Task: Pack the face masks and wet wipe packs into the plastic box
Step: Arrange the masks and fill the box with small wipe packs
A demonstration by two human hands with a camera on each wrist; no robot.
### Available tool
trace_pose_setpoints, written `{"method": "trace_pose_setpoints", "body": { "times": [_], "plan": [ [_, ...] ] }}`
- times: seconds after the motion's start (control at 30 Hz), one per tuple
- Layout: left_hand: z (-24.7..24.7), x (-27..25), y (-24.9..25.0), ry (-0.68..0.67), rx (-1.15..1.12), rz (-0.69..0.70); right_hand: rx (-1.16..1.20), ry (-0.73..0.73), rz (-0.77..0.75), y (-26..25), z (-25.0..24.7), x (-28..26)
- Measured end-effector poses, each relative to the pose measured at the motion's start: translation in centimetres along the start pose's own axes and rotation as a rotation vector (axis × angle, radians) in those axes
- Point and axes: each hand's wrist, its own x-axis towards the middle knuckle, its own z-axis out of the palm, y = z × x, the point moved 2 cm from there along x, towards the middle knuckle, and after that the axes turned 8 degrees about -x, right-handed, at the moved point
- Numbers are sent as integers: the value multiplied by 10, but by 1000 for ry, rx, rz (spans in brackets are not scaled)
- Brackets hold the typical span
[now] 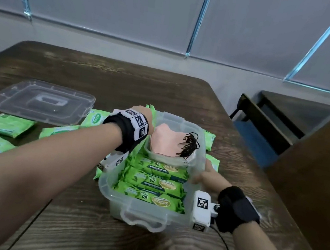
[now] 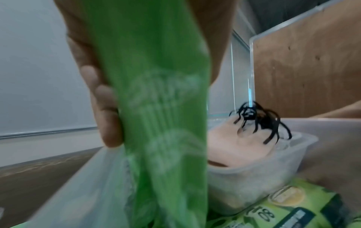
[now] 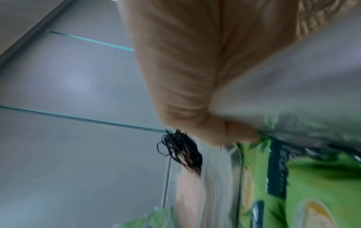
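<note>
On a dark wood-grain table (image 1: 107,79) before grey blinds (image 1: 113,2), left-hand fingers (image 2: 105,117) clamp a green pack (image 2: 156,108); right-hand fingers unclear.

In the head view the left hand (image 1: 141,109) is mostly hidden behind its black wrist strap, so its fingers cannot be seen there. The left wrist view shows them curled round a green wet wipe pack (image 2: 152,123), blurred so its print cannot be read and cut off at the top and bottom edges. The right hand (image 1: 209,172) lies partly behind the wall of the clear plastic box (image 1: 137,215). The right wrist view is smeared; only black ear loops (image 3: 181,151) stand out.
</note>
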Motion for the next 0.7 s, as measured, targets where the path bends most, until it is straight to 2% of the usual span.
{"method": "trace_pose_setpoints", "body": {
  "times": [0.23, 0.4, 0.5, 0.57, 0.7],
  "plan": [
    [7, 11, 8, 68, 55, -143, 96, -56, -48, 1, 1, -1],
    [14, 28, 12, 147, -18, -194, 84, -91, -59, 5, -1, 4],
    [16, 38, 13, 34, 48, -168, 101, -98, -60, 9, -1, 9],
    [15, 41, 13, -76, 133, -125, 96, -100, -66, 10, -1, 11],
    [3, 35, 12, -207, 179, -29, 97, -112, -92, 14, -4, 13]
  ]
}}
